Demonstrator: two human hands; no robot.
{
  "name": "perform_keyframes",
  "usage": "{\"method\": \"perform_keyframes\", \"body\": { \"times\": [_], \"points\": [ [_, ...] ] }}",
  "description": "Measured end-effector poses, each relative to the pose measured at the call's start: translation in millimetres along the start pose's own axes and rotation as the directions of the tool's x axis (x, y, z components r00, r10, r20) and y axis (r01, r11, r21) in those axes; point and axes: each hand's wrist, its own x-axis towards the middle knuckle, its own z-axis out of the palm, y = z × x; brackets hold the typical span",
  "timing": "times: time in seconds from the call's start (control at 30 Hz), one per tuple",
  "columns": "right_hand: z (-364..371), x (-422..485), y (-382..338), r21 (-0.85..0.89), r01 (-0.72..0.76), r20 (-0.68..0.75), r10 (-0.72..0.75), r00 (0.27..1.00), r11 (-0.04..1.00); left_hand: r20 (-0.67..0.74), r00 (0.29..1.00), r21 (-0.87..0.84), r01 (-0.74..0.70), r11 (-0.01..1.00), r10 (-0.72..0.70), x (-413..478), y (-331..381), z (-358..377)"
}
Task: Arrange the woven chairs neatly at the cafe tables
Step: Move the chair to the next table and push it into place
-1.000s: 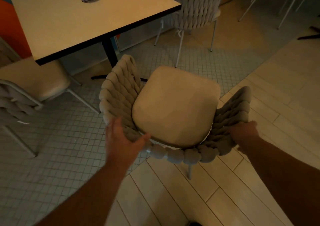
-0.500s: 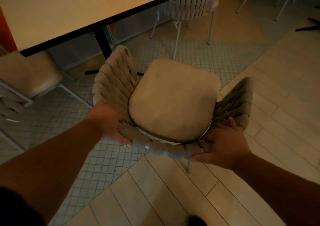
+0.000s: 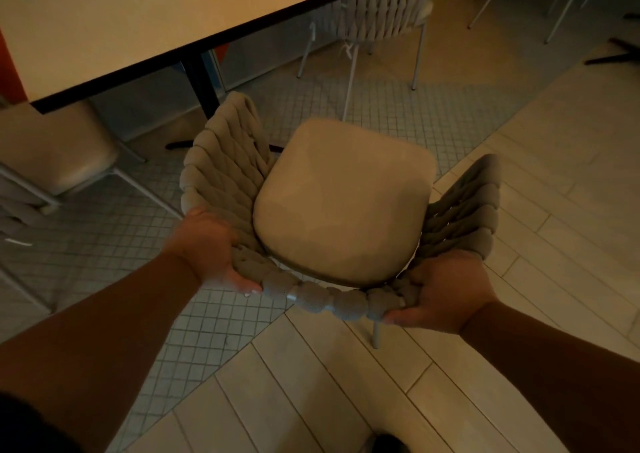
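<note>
**Square the seat to the table, then slide it in**

At the far left a neighbouring chair sits with its seat partly under the tabletop, which is a fair model for where this one belongs. The left hand holds the back-left corner of the woven chair, its fingers clamped round the thick braided rim.

The chair is out in the open just short of the table. None of its seat is under the tabletop, and its front edge lies askew to the table's near edge. One rear leg reaches the floor; whether the other legs bear weight I cannot tell. The right hand grips the back-right corner, fingers curled over the weave and thumb beneath the rim.

With both corners held, the grip looks well balanced for steering. The turn should probably come first. If the right hand leads forward while the left holds back, the seat front swings parallel to the tabletop's edge. After that, an even push from both hands should take it in.

The black pedestal and its foot lie straight ahead, so the front legs need to pass either side of them. A slight lift would likely spare the tiles from scraping. A second woven chair stands at the table's right corner, so the turn should stay tight.
</note>
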Motion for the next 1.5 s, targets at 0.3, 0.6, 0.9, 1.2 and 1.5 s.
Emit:
{"method": "perform_keyframes", "body": {
  "times": [0.3,0.6,0.9,1.2,1.5],
  "points": [
    [-28,30,89,-0.126,0.144,0.151,-0.125,0.981,0.981,-0.02,0.967,-0.236,0.243,0.941,-0.254,-10,101,-4],
    [-44,79,140,-0.239,0.299,0.325,-0.214,0.921,0.924,0.031,0.879,-0.295,0.463,0.836,-0.476,-16,179,-8],
    [-44,122,181,-0.316,0.384,0.436,-0.226,0.871,0.868,0.154,0.844,-0.287,0.535,0.794,-0.513,6,209,-26],
    [-31,85,166,-0.134,-0.068,0.089,0.08,0.993,0.989,0.197,0.85,-0.428,0.523,0.737,-0.488,-1,205,-36],
    [15,53,61,0.96,-0.245,0.255,0.787,0.562,-0.137,0.52,0.248,-0.803,0.466,-0.37,-0.817,-5,103,-38]
  ]
}}
